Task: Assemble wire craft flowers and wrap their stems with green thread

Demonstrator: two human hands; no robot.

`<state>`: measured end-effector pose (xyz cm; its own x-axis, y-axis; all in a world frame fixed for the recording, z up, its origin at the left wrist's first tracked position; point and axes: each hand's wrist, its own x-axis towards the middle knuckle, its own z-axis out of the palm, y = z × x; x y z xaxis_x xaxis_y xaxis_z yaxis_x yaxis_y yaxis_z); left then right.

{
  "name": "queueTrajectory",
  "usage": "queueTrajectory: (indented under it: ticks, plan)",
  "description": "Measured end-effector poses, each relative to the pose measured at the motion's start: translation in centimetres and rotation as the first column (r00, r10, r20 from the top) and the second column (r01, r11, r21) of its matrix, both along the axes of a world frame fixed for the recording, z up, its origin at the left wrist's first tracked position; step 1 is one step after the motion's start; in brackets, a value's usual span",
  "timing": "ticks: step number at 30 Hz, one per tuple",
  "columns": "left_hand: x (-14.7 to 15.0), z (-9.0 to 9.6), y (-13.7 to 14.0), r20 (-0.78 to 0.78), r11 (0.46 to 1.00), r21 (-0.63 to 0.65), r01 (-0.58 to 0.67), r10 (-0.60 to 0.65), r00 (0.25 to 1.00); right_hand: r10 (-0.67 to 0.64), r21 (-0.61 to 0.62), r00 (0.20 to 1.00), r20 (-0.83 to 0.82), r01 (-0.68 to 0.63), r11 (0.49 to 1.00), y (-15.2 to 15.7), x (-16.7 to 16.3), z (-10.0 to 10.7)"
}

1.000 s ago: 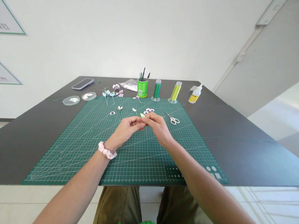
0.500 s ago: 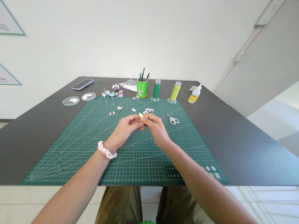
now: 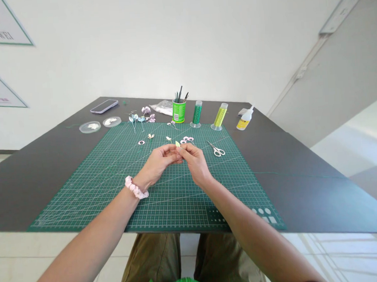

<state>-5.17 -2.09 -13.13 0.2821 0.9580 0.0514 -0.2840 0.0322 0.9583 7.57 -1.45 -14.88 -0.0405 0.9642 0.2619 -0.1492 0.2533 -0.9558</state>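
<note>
A small pale-green leaf-shaped piece (image 3: 177, 144) shows between my fingertips, above the green cutting mat (image 3: 108, 192). My left hand (image 3: 159, 160) is closed in a pinch at its left side, and a pink scrunchie (image 3: 136, 188) circles that wrist. From the right, my right hand (image 3: 194, 159) pinches the same piece with thumb and forefinger. Its lower part is hidden by the fingers. Just beyond the hands lie pink-and-white flower rings (image 3: 186, 140) and a small white bud on a stem (image 3: 169, 139). Farther left are a single ring (image 3: 141, 142) and a cream flower piece (image 3: 150, 136).
White-handled scissors (image 3: 217, 150) lie right of my hands. Behind stand a green pot of tools (image 3: 178, 111), a dark green thread spool (image 3: 197, 114), a yellow-green spool (image 3: 219, 116) and a glue bottle (image 3: 245, 119). At back left are shallow dishes (image 3: 89, 127), a phone (image 3: 104, 106) and blue wired flowers (image 3: 137, 118).
Both hands keep their pinch on the pale-green piece, which has tilted slightly. The camera view has shifted a little; nothing on the table has moved.
</note>
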Motion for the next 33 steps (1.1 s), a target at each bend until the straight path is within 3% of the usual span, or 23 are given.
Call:
queueTrajectory:
  ticks: [7,13,26,33]
  plan:
    - [0.02,-0.11,0.11,0.026,1.000,-0.016,0.011,-0.010,1.000,0.021,-0.013,1.000,0.008,-0.021,1.000,0.13,0.17,-0.26]
    - [-0.24,-0.30,0.42,0.074,1.000,-0.025,0.011,-0.009,0.997,0.013,-0.051,0.995,-0.095,-0.018,0.999,0.09,0.37,0.15]
    - [-0.52,-0.44,0.72,0.114,0.998,-0.053,-0.026,0.032,0.993,-0.137,-0.159,0.949,-0.285,0.094,0.983,0.75,0.81,0.33]
    - [-0.40,-0.50,0.62,0.090,0.999,-0.038,0.007,-0.003,0.996,-0.031,-0.149,0.974,-0.225,-0.003,0.989,0.66,0.83,0.64]
